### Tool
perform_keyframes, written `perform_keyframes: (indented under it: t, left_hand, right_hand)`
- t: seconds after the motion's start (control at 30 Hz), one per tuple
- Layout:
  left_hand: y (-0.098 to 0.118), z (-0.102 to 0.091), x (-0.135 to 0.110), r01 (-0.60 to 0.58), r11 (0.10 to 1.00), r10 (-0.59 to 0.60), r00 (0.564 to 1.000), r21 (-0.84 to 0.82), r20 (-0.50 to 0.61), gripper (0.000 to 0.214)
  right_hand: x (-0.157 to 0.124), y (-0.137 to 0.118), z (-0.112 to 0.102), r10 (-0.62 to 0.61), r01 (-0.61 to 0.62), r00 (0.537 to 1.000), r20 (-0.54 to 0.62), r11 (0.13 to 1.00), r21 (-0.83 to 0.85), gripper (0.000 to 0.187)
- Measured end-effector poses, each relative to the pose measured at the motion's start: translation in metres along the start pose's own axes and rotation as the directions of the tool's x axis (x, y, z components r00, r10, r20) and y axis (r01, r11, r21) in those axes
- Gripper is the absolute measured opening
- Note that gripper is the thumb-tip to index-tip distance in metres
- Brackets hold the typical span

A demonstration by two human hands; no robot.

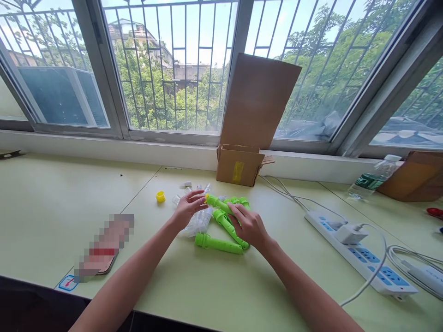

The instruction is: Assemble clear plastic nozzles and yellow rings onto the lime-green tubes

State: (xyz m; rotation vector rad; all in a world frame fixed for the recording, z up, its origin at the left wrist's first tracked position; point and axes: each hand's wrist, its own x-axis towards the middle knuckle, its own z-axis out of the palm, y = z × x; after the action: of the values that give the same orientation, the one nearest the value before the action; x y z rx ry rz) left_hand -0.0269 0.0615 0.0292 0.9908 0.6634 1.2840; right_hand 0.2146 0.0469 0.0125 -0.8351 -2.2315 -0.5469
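My right hand (247, 223) is closed around a bright green plastic tube (218, 203) with a ribbed end, tilted above the table. At that ribbed end sits a small yellow cap (206, 198), partly covered by the fingertips of my left hand (191, 208), which pinch it. Below my hands, a green tube (219, 243) with ribbed collar lies on the tabletop, and another green tube (230, 228) rests slantwise behind it. More green tubes (238, 201) are bunched beyond my right hand. Clear plastic pieces (198, 223) lie beneath my left hand, partly hidden.
A loose yellow cap (160, 197) stands left of the pile. Farther left lies a blurred-out phone (107, 251). A cardboard box (238, 166) stands by the window. On the right are a white power strip (360, 253) with cables and a plastic bottle (374, 177).
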Motion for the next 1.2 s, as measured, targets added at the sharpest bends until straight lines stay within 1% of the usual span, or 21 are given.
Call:
perform_keyframes:
  t: [0.1,0.3,0.43,0.53,0.67,0.87,0.97,1.2]
  left_hand:
    - [-0.001,0.000,0.001,-0.016,1.000,0.016,1.000,-0.026,-0.011,0.047]
    - [-0.001,-0.001,0.000,-0.008,1.000,0.008,0.999,0.008,0.050,0.046]
    - [-0.001,0.000,-0.001,-0.035,0.992,0.028,0.998,0.125,0.060,0.051]
    - [-0.004,0.002,-0.002,-0.085,0.973,0.074,0.996,0.214,0.056,0.055]
    - [-0.007,0.005,-0.004,-0.132,0.958,0.122,0.991,0.253,0.055,0.055]
    - [-0.009,0.007,-0.004,-0.152,0.951,0.160,0.987,0.270,-0.009,0.049]
    - [-0.010,0.005,-0.002,-0.144,0.954,0.159,0.987,0.262,-0.034,0.044]
    - [-0.010,0.003,-0.001,-0.125,0.951,0.131,0.991,0.282,-0.005,0.035]
  right_hand:
    - [0.000,-0.001,0.001,0.008,-0.008,1.000,-0.003,1.000,0.002,0.046]
    - [0.001,-0.001,0.002,0.028,-0.028,0.999,0.019,0.999,-0.017,0.042]
    - [0.000,-0.001,0.003,0.062,-0.060,0.997,0.052,0.998,-0.031,0.039]
    - [0.000,-0.001,0.004,0.081,-0.078,0.994,0.071,0.996,-0.047,0.039]
    - [0.001,-0.003,0.004,0.101,-0.095,0.989,0.110,0.993,-0.063,0.037]
    - [0.003,-0.007,0.002,0.113,-0.104,0.985,0.129,0.992,-0.073,0.037]
    - [0.003,-0.007,0.002,0.115,-0.105,0.985,0.129,0.991,-0.081,0.036]
    - [0.003,-0.006,0.001,0.107,-0.095,0.986,0.130,0.991,-0.097,0.033]
